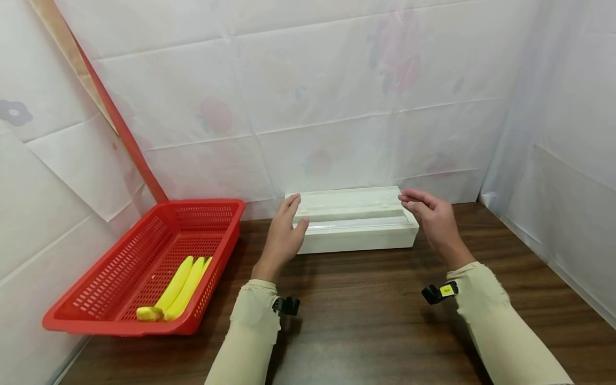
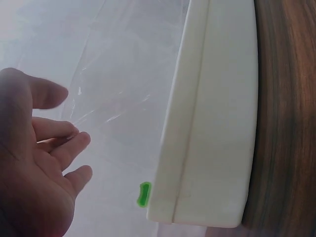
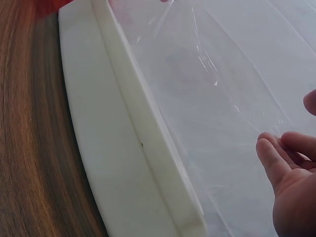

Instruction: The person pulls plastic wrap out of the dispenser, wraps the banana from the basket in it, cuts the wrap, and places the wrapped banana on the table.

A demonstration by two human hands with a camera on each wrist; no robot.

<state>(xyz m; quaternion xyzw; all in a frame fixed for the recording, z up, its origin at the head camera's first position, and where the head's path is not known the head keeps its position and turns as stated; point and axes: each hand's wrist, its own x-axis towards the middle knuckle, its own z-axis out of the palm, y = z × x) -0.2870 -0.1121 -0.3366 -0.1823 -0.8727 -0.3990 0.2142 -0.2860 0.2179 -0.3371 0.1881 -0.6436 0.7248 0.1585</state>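
A long white cling film dispenser [image 1: 356,240] sits on the table against the back wall, with a film roll [image 1: 358,222] showing in its slot. Clear cling film [image 2: 118,98] stretches above it between both hands. At the left end, my left hand [image 1: 284,235] holds the film at its fingertips, where creases [image 2: 86,117] gather; the thumb stands apart from the other fingers. My right hand [image 1: 435,219] holds the film's other side near the dispenser's right end, fingertips [image 3: 269,148] together at the film's edge.
To the left stands a red plastic basket [image 1: 228,230] holding yellow bananas [image 1: 185,289]. White patterned sheets [image 1: 308,107] line the back and sides. Dark wood table [image 1: 356,321] lies in front of the dispenser. A green mark [image 2: 143,194] shows by the dispenser's end in the left wrist view.
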